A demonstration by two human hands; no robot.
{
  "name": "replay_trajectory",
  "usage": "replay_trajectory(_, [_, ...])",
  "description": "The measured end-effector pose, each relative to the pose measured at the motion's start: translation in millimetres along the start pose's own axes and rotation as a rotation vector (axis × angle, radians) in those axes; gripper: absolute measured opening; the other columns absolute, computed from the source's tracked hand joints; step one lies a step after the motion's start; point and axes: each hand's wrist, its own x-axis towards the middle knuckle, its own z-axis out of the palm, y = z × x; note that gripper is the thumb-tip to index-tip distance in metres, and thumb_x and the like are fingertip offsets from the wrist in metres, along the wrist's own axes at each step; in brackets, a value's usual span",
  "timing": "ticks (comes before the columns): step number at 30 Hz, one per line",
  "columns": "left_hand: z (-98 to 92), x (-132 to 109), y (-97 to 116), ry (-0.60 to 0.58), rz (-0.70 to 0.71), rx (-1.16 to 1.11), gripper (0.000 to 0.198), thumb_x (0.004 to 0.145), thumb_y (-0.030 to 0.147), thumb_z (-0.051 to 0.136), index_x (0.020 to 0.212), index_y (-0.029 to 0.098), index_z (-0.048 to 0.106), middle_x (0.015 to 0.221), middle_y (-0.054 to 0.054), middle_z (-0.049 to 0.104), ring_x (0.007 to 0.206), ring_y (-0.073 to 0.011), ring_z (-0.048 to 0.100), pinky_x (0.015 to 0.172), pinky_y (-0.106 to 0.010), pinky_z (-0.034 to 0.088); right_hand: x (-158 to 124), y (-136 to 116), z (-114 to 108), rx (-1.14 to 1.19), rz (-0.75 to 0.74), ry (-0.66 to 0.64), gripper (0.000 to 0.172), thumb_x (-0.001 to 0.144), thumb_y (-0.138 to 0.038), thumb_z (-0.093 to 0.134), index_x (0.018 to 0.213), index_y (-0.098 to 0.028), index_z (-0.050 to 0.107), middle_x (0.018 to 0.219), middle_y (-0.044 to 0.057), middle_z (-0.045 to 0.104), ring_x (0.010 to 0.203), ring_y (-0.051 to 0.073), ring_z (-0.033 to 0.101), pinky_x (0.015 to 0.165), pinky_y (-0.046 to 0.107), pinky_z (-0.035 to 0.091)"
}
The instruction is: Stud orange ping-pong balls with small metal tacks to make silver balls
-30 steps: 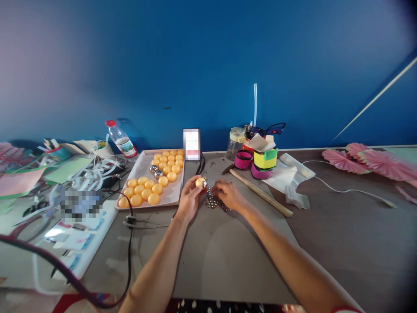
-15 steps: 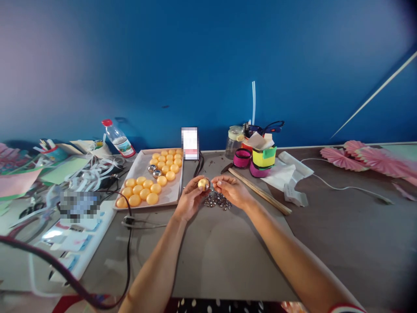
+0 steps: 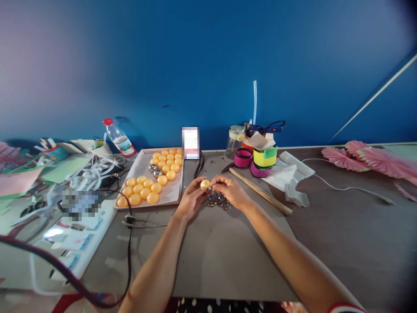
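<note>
My left hand (image 3: 190, 201) grips a small yellow ball (image 3: 205, 184) between thumb and fingers, above the grey table. My right hand (image 3: 230, 190) is pinched against the ball's right side, fingers closed on something too small to make out. Just below both hands lies a heap of small shiny silver pieces (image 3: 215, 200). To the left stands a tray (image 3: 140, 167) carrying several yellow balls (image 3: 140, 190) and two silver-covered balls (image 3: 155, 171).
A wooden stick (image 3: 260, 192), rolls of coloured tape (image 3: 264, 158), a glass jar (image 3: 235, 140) and a glue gun (image 3: 272, 127) lie behind the hands. A water bottle (image 3: 119, 139), paper strips and black cables (image 3: 129, 243) crowd the left. Pink paper fans (image 3: 368, 158) sit far right.
My right hand rose from the silver heap and came up against the ball in my left hand. The ball shifted slightly to the right.
</note>
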Motion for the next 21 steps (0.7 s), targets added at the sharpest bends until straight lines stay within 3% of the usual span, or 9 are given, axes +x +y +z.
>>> replay_trajectory(11, [-1.6, 1.5, -6.6, 0.021, 0.009, 0.077, 0.044, 0.069, 0.031, 0.073, 0.109, 0.018, 0.062, 0.097, -0.005, 0.063, 0.085, -0.0141, 0.058, 0.078, -0.026, 0.043, -0.2, -3.4, 0.6, -0.068, 0.086, -0.014, 0.017, 0.069, -0.034, 0.062, 0.075, -0.019, 0.058, 0.062, -0.004, 0.053, 0.062, 0.011, 0.048, 0.063, 0.026, 0.036])
replay_trajectory(21, [-7.6, 1.1, -8.4, 0.042, 0.138, 0.435, 0.043, 0.076, 0.037, 0.065, 0.115, 0.018, 0.062, 0.107, -0.007, 0.064, 0.095, -0.0193, 0.056, 0.086, -0.028, 0.042, -2.6, 0.7, -2.6, -0.021, 0.165, -0.046, 0.020, 0.069, -0.036, 0.064, 0.071, -0.019, 0.054, 0.060, -0.004, 0.055, 0.058, 0.010, 0.049, 0.059, 0.025, 0.037])
